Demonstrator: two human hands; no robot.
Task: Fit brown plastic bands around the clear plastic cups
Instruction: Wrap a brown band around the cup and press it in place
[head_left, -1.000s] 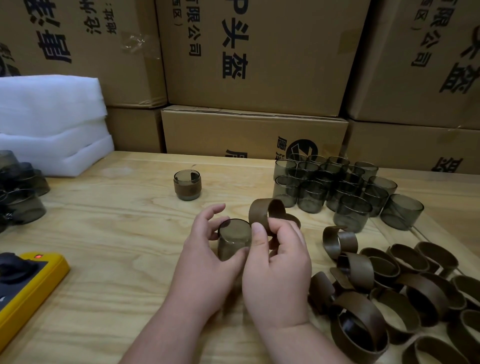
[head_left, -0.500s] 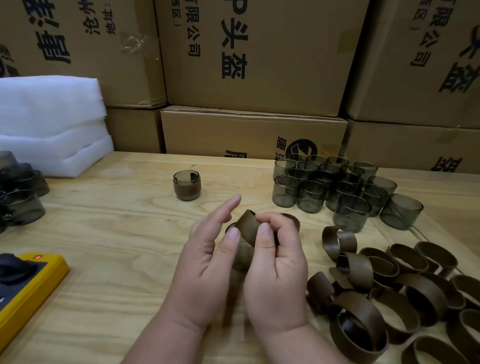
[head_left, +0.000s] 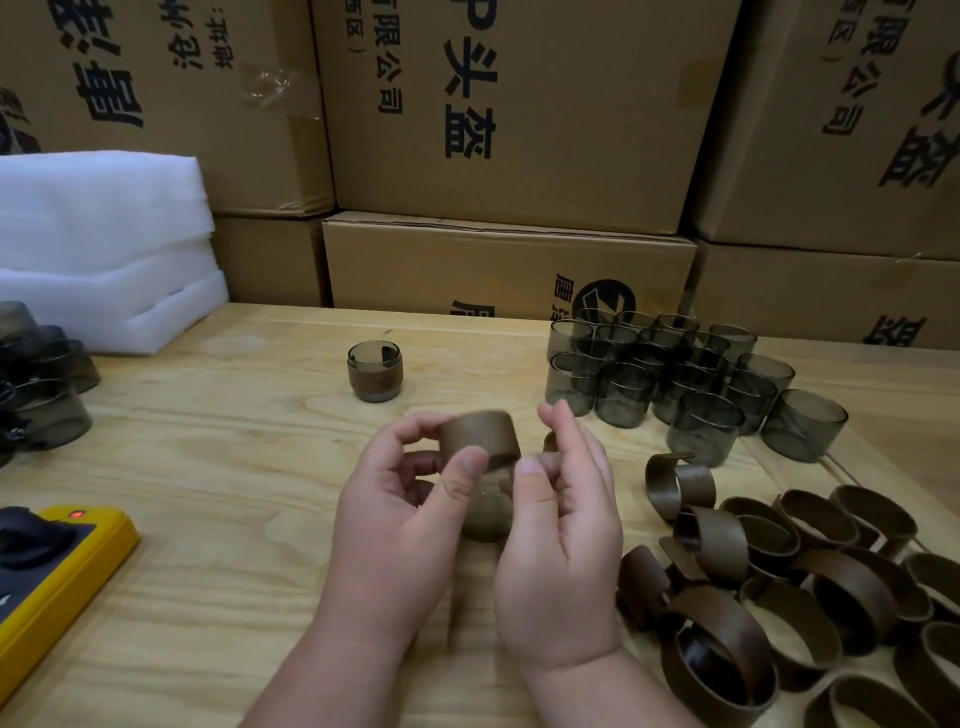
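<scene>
Over wooden table (head_left: 218, 467), left hand (head_left: 410, 499), right hand (head_left: 561, 525) pinch brown band (head_left: 480, 437), seemingly.

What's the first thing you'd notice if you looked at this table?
Two hands in the middle: the left hand and right hand hold a brown band over a cup. To the right lies a heap of loose bands, with a cluster of empty cups behind it. One finished cup stands alone further back.
</scene>
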